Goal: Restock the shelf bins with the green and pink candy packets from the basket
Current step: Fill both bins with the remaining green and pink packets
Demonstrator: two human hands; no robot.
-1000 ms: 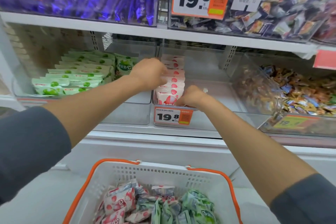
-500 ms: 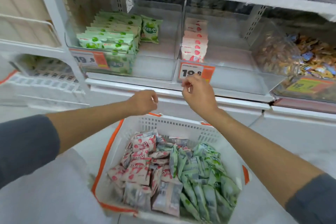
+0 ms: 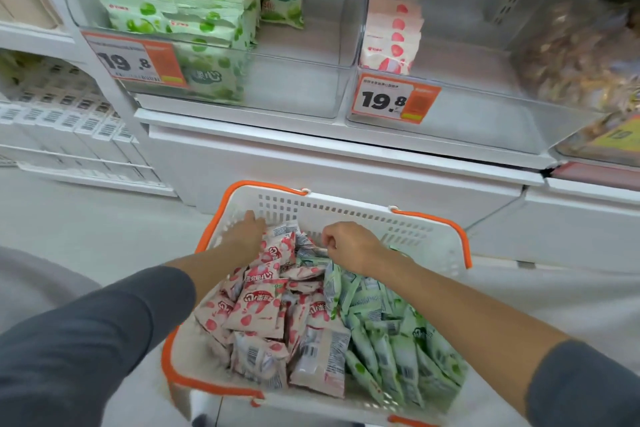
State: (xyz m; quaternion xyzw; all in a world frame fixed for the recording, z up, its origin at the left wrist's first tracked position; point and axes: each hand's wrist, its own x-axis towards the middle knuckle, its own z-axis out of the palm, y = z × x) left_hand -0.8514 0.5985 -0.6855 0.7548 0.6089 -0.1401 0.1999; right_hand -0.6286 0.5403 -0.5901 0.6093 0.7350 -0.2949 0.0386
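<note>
**Both hands in the basket, bins only partly filled**

So the white basket (image 3: 349,211) with the orange rim sits low in the middle of the view, right in front of the shelf unit. It's split pretty neatly. The pink candy packets (image 3: 258,317) are heaped in its left half and the green candy packets (image 3: 391,340) are lined up on edge in the right half.

The left hand (image 3: 246,236) is down in the far-left corner of the basket. Its fingers are stretched out fairly straight toward the slotted wall, lying on the top pink packets and not wrapped round any of them.

The right hand (image 3: 349,246) hangs over the far middle of the pile, about where pink meets green, knuckles up and fingers curled in tight. It could be pinching the edge of a packet under there, but it's blurry and I honestly can't tell if it has anything.

Up on the shelf, the left clear bin (image 3: 311,55) has shelved green packets (image 3: 183,15) in rows along its left side, with one more standing upright behind them. The clear bin next to it (image 3: 485,55) has a single row of shelved pink packets (image 3: 394,33) against its left wall. Each bin has an orange and white 19.8 price tag (image 3: 394,102) on the front. A third bin (image 3: 581,55) of mixed brownish sweets is off to the right.
</note>
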